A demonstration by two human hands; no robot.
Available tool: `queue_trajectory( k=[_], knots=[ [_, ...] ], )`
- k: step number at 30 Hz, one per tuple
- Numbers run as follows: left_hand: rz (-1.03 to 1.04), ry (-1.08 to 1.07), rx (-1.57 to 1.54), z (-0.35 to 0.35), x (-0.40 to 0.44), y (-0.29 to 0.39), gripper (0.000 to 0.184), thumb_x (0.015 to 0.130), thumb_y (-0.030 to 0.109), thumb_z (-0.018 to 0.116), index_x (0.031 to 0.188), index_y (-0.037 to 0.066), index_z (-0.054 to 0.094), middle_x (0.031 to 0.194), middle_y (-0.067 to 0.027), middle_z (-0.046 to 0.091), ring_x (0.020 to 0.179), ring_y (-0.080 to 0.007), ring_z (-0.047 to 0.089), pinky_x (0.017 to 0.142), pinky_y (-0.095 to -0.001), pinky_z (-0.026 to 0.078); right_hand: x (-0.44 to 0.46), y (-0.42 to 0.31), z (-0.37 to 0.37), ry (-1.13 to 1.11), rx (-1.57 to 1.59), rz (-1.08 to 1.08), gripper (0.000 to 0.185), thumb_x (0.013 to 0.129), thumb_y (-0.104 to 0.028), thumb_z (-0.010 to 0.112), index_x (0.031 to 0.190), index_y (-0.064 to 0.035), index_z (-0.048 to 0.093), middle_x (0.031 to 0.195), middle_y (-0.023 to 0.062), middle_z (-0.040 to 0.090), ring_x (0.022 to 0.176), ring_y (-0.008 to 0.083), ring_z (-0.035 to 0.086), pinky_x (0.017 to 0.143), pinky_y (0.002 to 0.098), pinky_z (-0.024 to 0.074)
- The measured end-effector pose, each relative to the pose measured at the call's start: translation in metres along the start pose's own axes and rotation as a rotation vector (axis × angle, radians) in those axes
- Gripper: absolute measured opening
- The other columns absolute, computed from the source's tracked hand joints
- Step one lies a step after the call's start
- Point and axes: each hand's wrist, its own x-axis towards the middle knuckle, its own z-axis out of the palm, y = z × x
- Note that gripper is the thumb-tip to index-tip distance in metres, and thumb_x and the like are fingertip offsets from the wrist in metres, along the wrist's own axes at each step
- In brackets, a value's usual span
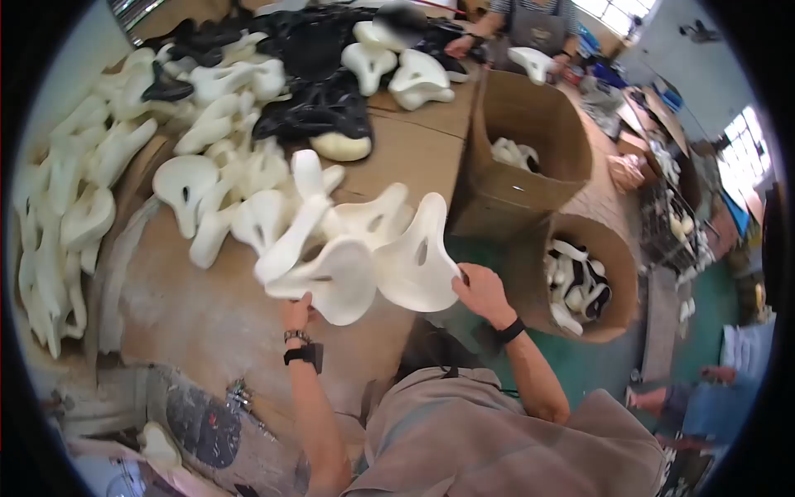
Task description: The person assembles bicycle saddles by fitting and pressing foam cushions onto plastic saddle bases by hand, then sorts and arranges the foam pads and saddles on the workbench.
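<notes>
My left hand (300, 312) has its fingers closed on the near left edge of a cream saddle-shaped piece (335, 277) with a slot in it. My right hand (482, 291) pinches the right edge of another cream saddle-shaped piece (418, 269). The wide ends of the two pieces lie side by side, over the near edge of the pile. Further cream pieces (269, 217) lie just behind and to the left, some overlapping the one at my left hand. Parts of my fingers are hidden under the pieces.
A brown table (190, 306) spreads below the pile. Black pieces (319, 112) lie at the back. Two cardboard containers (551, 186) (617, 290) with pieces inside stand on the right. A co-worker (538, 29) holds a white piece (532, 62) at the back; another person (704, 406) is at far right.
</notes>
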Motion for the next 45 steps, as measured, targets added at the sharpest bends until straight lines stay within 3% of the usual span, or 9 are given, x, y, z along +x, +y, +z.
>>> queue_trajectory(
  k=[3, 5, 13, 17, 24, 33, 39, 42, 45],
  knots=[
    [0.017, -0.068, 0.096, 0.008, 0.015, -0.073, 0.04, 0.089, 0.018, 0.07, 0.121, -0.003, 0.059, 0.103, -0.0147, 0.07, 0.084, -0.0224, 0.071, 0.058, -0.0355, 0.06, -0.044, 0.026, -0.009, 0.064, 0.023, 0.092, 0.029, 0.082, -0.026, 0.059, 0.096, -0.0022, 0.069, 0.085, 0.0197, 0.067, 0.081, 0.0409, 0.064, 0.073, 0.049, 0.0508],
    [0.327, 0.041, 0.17, 0.023, 0.005, -0.085, 0.044, 0.087, 0.02, 0.073, 0.123, -0.001, 0.06, 0.103, -0.0148, 0.071, 0.089, -0.0234, 0.07, 0.064, -0.0365, 0.058, -0.069, 0.037, -0.017, 0.074, 0.035, 0.138, 0.03, 0.082, -0.026, 0.059, 0.097, -0.0018, 0.069, 0.084, 0.0196, 0.067, 0.08, 0.0404, 0.064, 0.073, 0.0484, 0.0507],
    [0.204, 0.088, 0.468, 0.029, -0.007, -0.12, 0.044, 0.091, 0.032, 0.068, 0.117, -0.004, 0.066, 0.112, -0.011, 0.07, 0.095, -0.0238, 0.067, 0.087, -0.0397, 0.052, -0.083, 0.045, -0.031, -0.018, 0.182, 0.099, 0.034, 0.084, -0.025, 0.06, 0.105, -0.0009, 0.07, 0.077, 0.0182, 0.065, 0.073, 0.0354, 0.063, 0.069, 0.0426, 0.0497],
    [0.086, 0.097, -0.502, 0.005, -0.011, -0.186, 0.046, 0.099, 0.028, 0.056, 0.138, 0.004, 0.052, 0.126, -0.0142, 0.064, 0.111, -0.0295, 0.064, 0.091, -0.0442, 0.053, -0.032, 0.038, -0.038, -0.025, 0.252, -0.006, 0.034, 0.086, -0.023, 0.06, 0.11, -0.0014, 0.069, 0.08, 0.0186, 0.066, 0.071, 0.0321, 0.064, 0.068, 0.0392, 0.0493],
    [-0.03, 0.41, -0.544, 0.013, -0.124, -0.135, 0.056, 0.097, 0.02, 0.057, 0.147, 0.005, 0.036, 0.138, -0.0156, 0.053, 0.115, -0.037, 0.06, 0.08, -0.0567, 0.057, 0.104, 0.011, -0.008, -0.193, 0.409, -0.228, 0.035, 0.09, -0.025, 0.06, 0.113, -0.0003, 0.068, 0.083, 0.021, 0.066, 0.072, 0.0327, 0.064, 0.069, 0.0397, 0.0498],
    [-0.015, 0.826, -0.483, 0.043, -0.176, -0.079, 0.053, 0.095, 0.023, 0.055, 0.143, 0.005, 0.043, 0.134, -0.0144, 0.058, 0.114, -0.0312, 0.061, 0.082, -0.0477, 0.059, 0.227, -0.012, 0.072, -0.409, 0.437, -0.37, 0.054, 0.096, -0.043, 0.058, 0.126, 0.0026, 0.059, 0.098, 0.0228, 0.071, 0.089, 0.035, 0.069, 0.078, 0.0416, 0.0528],
    [0.086, 0.857, -0.848, 0.055, -0.177, -0.078, 0.056, 0.097, 0.036, 0.053, 0.142, 0.004, 0.047, 0.134, -0.0129, 0.06, 0.119, -0.0285, 0.061, 0.095, -0.0455, 0.052, 0.288, 0.02, 0.064, -0.435, 0.404, -0.214, 0.057, 0.095, -0.049, 0.059, 0.111, 0.0052, 0.066, 0.092, 0.0243, 0.071, 0.087, 0.0332, 0.071, 0.076, 0.0428, 0.0536],
    [0.11, 0.834, -0.851, 0.067, -0.174, -0.065, 0.055, 0.098, 0.036, 0.053, 0.141, 0.002, 0.048, 0.133, -0.0127, 0.061, 0.118, -0.0289, 0.061, 0.099, -0.0429, 0.05, 0.321, 0.014, 0.033, -0.405, 0.315, 0.048, 0.064, 0.094, -0.058, 0.057, 0.072, 0.0001, 0.074, 0.06, 0.0132, 0.066, 0.069, 0.028, 0.07, 0.065, 0.0418, 0.0514],
    [0.067, 0.853, -0.744, 0.071, -0.17, -0.064, 0.054, 0.099, 0.035, 0.053, 0.14, 0.001, 0.048, 0.135, -0.0123, 0.06, 0.119, -0.0291, 0.06, 0.1, -0.0425, 0.049, 0.346, 0.03, 0.015, -0.347, 0.319, 0.162, 0.065, 0.093, -0.061, 0.053, 0.068, -0.0049, 0.073, 0.056, 0.0068, 0.064, 0.06, 0.0237, 0.065, 0.064, 0.0341, 0.0494]
  ],
)
